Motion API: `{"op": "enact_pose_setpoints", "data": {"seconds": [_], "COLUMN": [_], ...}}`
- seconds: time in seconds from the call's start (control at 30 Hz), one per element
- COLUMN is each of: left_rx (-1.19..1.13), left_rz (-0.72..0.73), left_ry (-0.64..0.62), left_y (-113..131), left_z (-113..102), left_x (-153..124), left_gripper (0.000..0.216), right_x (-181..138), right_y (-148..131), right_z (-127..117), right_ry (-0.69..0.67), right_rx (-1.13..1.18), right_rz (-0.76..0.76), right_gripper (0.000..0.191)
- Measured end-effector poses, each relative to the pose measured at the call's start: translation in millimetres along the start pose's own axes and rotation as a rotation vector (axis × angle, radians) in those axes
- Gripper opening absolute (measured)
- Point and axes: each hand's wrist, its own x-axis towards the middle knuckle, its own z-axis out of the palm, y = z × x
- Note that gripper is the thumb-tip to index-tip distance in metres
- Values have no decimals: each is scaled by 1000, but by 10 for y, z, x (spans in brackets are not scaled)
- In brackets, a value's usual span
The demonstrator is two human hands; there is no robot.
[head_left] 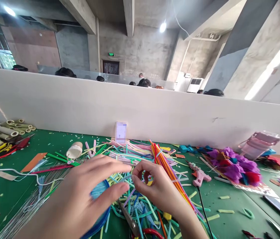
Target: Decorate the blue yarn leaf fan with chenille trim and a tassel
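Observation:
My left hand (92, 189) is held over the pile, thumb and fingers apart, slightly blurred. Beside it, my right hand (154, 182) has its thumb and index fingertips pinched together. A light blue strip (123, 178) runs near those fingertips; whether they grip it is hard to make out. Partly hidden below my left hand is a round blue container (106, 210) with light blue strands. Scissors (130, 220) with red handles lie beneath the hands among loose pipe cleaners (146, 202). A bundle of orange and red pipe cleaners (163, 166) lies just beyond my right hand.
A pink glue gun (199, 176) with a black cord lies to the right, near purple petals (236, 166). A phone (121, 132) leans on the white partition (140, 113). Thin wires (37, 199), pliers (22, 144) and a paper cup (74, 151) are leftward.

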Motion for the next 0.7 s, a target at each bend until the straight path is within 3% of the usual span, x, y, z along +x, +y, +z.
{"op": "enact_pose_setpoints", "data": {"seconds": [0.07, 0.17, 0.3, 0.5, 0.7], "left_rx": [148, 199, 288, 523, 350], "left_rz": [103, 151, 161, 187, 200], "left_ry": [-248, -387, -379, -494, -383], "left_y": [62, 86, 70, 20, -40], "left_z": [148, 327, 381, 432, 477], "left_x": [264, 466, 446, 387, 438], "left_gripper": [31, 24, 26, 26, 16], "right_x": [4, 19, 18, -7, 41], "right_y": [14, 16, 5, 75, 151], "right_z": [-16, -24, -33, -43, -89], "right_ry": [15, 64, 103, -87, -22], "right_rx": [29, 36, -60, -171, -38], "right_rz": [1, 22, -3, 31, -24], "right_gripper": [7, 9, 9, 9, 10]}}
